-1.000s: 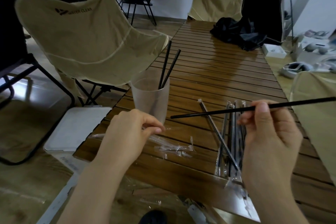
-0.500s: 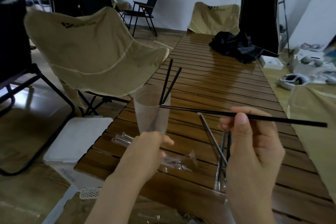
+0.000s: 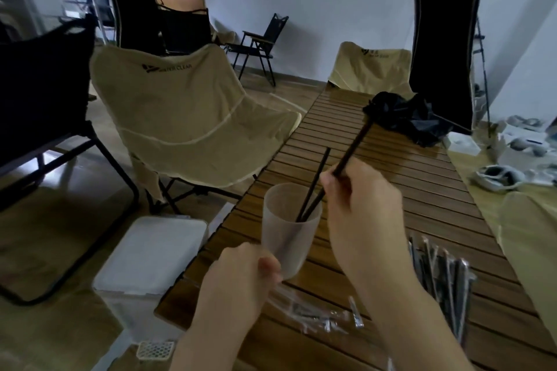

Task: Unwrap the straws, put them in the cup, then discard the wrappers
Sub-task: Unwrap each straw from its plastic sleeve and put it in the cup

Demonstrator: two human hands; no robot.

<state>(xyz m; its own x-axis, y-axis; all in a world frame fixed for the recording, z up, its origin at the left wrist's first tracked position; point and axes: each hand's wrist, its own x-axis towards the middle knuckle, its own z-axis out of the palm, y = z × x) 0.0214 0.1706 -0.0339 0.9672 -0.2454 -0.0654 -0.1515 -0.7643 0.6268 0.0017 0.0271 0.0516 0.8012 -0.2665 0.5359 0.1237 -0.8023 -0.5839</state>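
Fingers of the right hand [image 3: 361, 214] are pinching a thin black straw [image 3: 351, 152], its lower end sitting inside the frosted translucent plastic cup [image 3: 289, 232] on the slatted wooden table [image 3: 422, 205]. Left hand [image 3: 241, 283] is gripping a clear crinkled wrapper [image 3: 289, 298] beside the cup's base.

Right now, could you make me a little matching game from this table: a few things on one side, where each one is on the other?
Things:
1. black straw
2. frosted cup
3. wrapped straws
4. empty wrappers

Places:
A. lying by the table's near edge, trailing from the left hand
B. piled on the table's right side
C. pinched in the right hand, lower end in the cup
D. standing near the table's left edge

Pairs: 1-C, 2-D, 3-B, 4-A
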